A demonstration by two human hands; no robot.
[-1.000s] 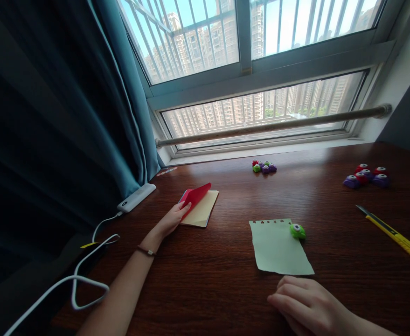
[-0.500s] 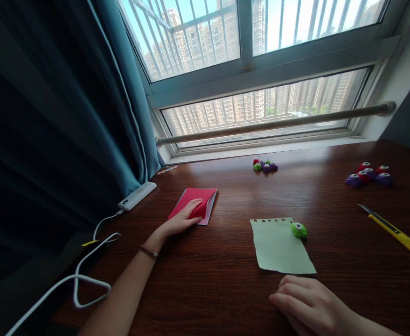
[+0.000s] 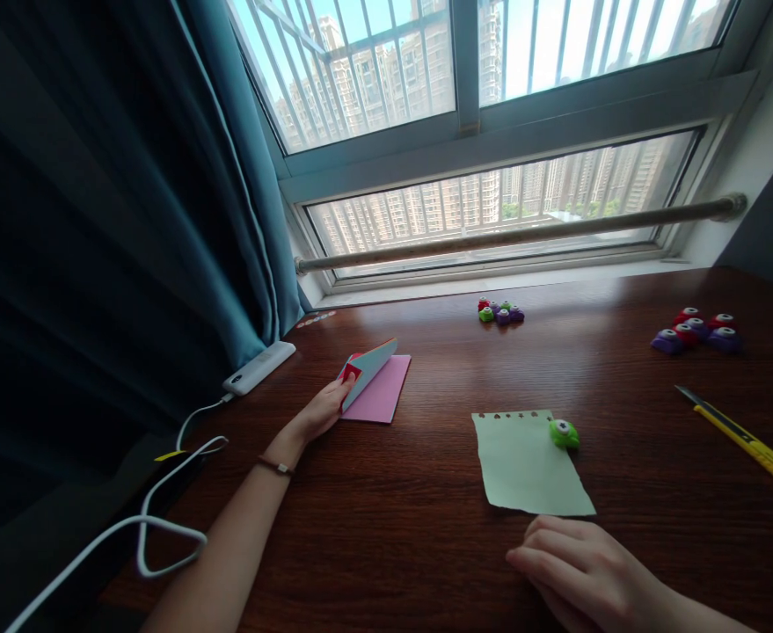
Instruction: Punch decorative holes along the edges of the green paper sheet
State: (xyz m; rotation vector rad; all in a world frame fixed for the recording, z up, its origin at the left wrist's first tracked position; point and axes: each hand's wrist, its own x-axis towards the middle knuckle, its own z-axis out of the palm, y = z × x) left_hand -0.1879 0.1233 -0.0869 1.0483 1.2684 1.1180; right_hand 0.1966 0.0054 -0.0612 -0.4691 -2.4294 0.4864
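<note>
My left hand (image 3: 326, 406) pinches several lifted sheets, red and light blue, at the left side of a stack of coloured paper (image 3: 384, 391). A pink sheet shows beneath them. My right hand (image 3: 577, 563) rests on the table with its fingers curled together, just below a pale green sheet (image 3: 531, 470); whether anything is under the fingers is hidden. That sheet has a row of small punched holes along its top edge. A green craft punch (image 3: 564, 432) sits at its upper right edge.
Small red, green and purple punches (image 3: 501, 311) stand near the window, with larger ones (image 3: 696, 329) at the right. A yellow cutter (image 3: 748, 440) lies at right, blade showing. A white power strip (image 3: 258, 369) and cable (image 3: 168, 523) are at left.
My left hand has moved slightly left and lifted the red top sheets, folding them back and uncovering the pink one. My right hand has stayed in place.
</note>
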